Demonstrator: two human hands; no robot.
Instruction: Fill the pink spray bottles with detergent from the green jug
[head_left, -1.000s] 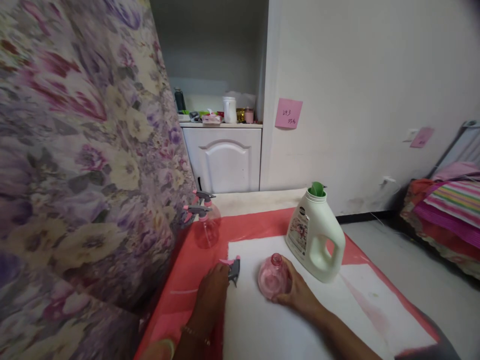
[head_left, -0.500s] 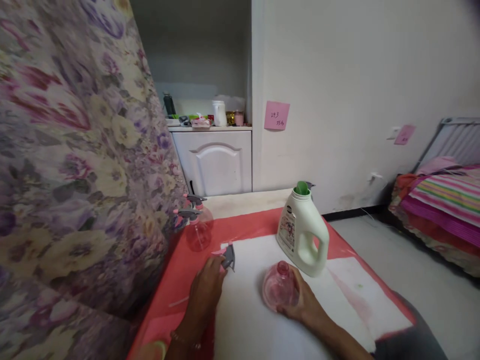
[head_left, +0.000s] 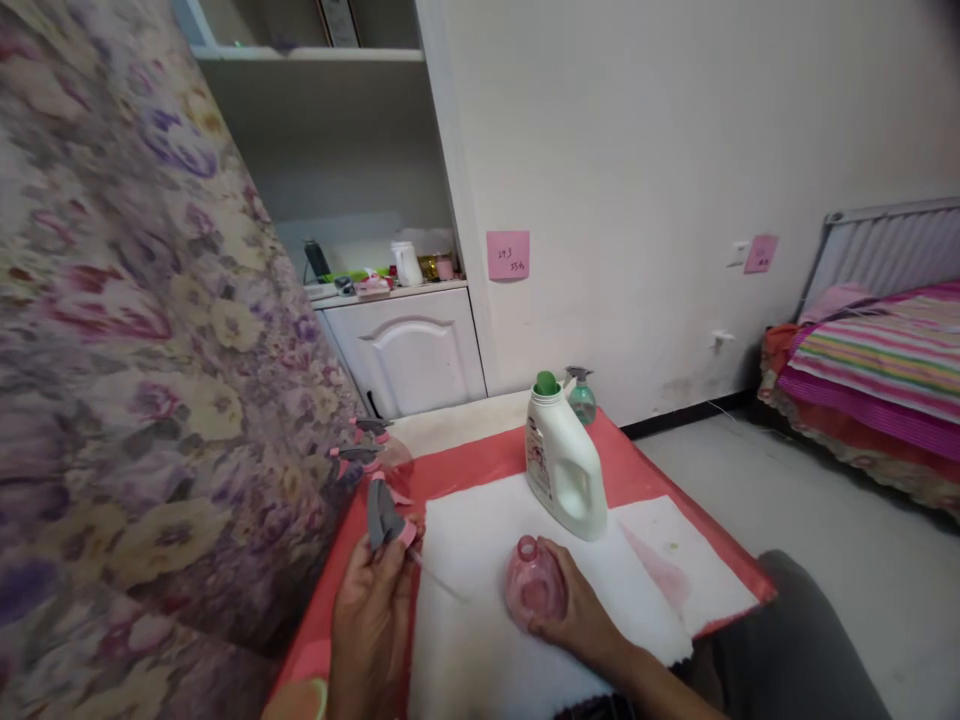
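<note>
My left hand (head_left: 373, 615) is closed on a grey and pink spray head (head_left: 386, 517), lifted off the table with its thin tube trailing to the right. My right hand (head_left: 574, 612) wraps round a pink see-through bottle (head_left: 533, 591) without its cap, standing on the white cloth (head_left: 487, 600). Just behind the bottle stands a white detergent jug (head_left: 564, 473) with a green cap.
A pink spray bottle (head_left: 379, 465) with its head on stands at the table's left by a flowered curtain (head_left: 135, 380). A small green spray bottle (head_left: 581, 397) is behind the jug. The red table cover (head_left: 480, 462) ends at the right; a bed (head_left: 877, 390) lies beyond.
My left hand has raised the spray head off the cloth and turned it upright. The right hand keeps its hold on the pink bottle. The camera has tilted up and swung right.
</note>
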